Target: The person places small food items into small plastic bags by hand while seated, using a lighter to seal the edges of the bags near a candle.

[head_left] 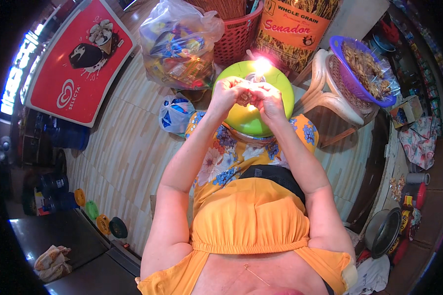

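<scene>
In front of me, a round lime-green surface (280,93) holds a lit candle (256,76), whose bright flame glares near its far edge. Close to that flame, my left hand (227,96) and my right hand (269,102) meet, fingertips pinched together. Between them is a small packet (244,99), apparently clear plastic with brownish contents; the fingers cover much of it. To the right, a purple basin (337,49) of dried brown pieces (362,66) in clear plastic rests on a rattan chair (325,98).
A large plastic bag (177,49) of colourful packets stands beyond my left hand, with a smaller bag (176,114) below it. Behind are a red basket (234,42) and a grain sack (293,29). A red-topped freezer (79,64) is at left; a metal pot (383,233) sits at right.
</scene>
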